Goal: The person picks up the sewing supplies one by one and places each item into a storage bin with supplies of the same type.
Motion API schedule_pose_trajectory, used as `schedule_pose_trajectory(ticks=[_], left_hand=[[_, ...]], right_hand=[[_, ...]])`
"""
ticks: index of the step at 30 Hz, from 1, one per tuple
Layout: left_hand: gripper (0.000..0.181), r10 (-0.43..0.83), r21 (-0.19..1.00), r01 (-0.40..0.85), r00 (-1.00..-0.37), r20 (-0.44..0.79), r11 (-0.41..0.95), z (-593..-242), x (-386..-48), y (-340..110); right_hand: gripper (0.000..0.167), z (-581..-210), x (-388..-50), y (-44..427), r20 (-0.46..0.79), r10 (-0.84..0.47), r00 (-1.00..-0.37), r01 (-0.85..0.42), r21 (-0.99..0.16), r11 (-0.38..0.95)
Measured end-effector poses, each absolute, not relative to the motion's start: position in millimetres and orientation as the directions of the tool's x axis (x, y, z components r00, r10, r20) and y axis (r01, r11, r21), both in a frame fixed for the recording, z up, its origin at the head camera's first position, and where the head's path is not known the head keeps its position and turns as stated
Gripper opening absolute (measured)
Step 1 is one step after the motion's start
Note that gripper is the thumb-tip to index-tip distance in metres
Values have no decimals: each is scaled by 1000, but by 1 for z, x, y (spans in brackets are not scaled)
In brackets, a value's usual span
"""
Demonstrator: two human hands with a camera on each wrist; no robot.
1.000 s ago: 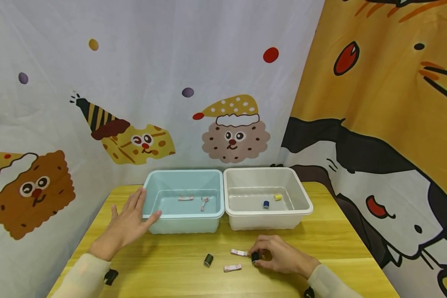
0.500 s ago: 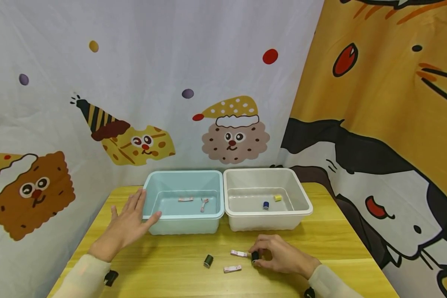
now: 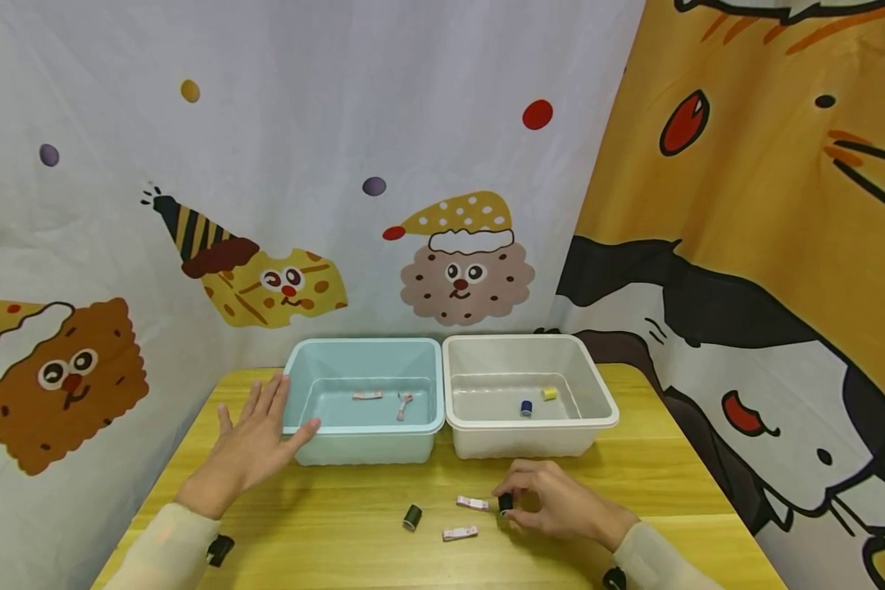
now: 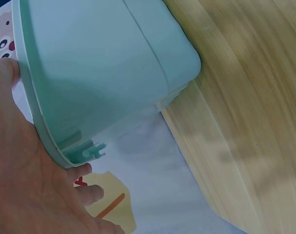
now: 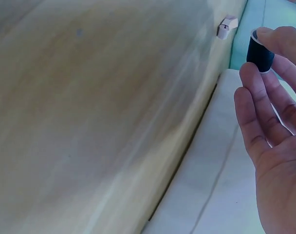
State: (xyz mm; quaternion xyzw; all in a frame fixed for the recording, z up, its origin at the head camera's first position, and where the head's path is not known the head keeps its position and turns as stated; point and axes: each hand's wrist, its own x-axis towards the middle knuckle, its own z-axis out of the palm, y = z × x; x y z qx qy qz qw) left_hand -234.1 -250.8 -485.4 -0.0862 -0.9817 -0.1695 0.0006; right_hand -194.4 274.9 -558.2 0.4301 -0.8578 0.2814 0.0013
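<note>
Black spool [image 3: 506, 504]: I find it in front of the white bin [image 3: 527, 441], nearer that bin's left end than its right. In my head view its long axis runs towards the white bin, one end up and that way, the other down and away from it; how steeply it leans, I can't tell. The right wrist feed shows a pale rim at each end. I can't tell whether it touches the table [image 3: 324, 549].

The right hand [image 3: 560, 504], also in front of the white bin, has a narrow grip: thumb and fingertips pinch the spool, with two fingers bent beneath it in the wrist feed. Two small pink strips lie left of it, the upper [image 3: 473, 503] closer to the white bin than the lower [image 3: 460, 533]. The green spool [image 3: 412, 517] is further out, in front and left of the white bin, its axis slanted.

My left hand [image 3: 247, 447] is wide, fingers spread, touching the blue bin [image 3: 372, 447] on the side away from the white bin. Inside the white bin I see a navy spool [image 3: 527, 408] and a yellow spool [image 3: 549, 394].
</note>
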Motion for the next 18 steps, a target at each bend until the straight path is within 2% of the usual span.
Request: schedule_pose_trajectory(ticks=[18], left_hand=[[119,176,345,174,-984,28,922,-484,-233,-251]], right_hand=[[28,-530,-191,274,267,-735,-623,-757,-440,483]])
